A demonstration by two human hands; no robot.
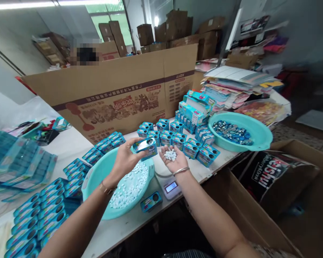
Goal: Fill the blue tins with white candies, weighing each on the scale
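My left hand (127, 157) pinches a small blue box (148, 147) between thumb and fingers, above the right rim of a turquoise basin (90, 182). Loose white candies (130, 186) cover much of the basin's bottom. Palm up, my right hand (174, 163) cups a small heap of white candies (170, 155) over a digital scale (172, 189). The figures on its display are too small to read. One blue box (151, 201) lies on the table between basin and scale.
Rows of blue boxes (51, 208) stand at the left, more (167, 138) behind the scale. A second basin (258, 129) holds shiny round pieces. A large cardboard panel (123, 96) rises behind the table (115, 234). An open carton (247, 200) stands at the right.
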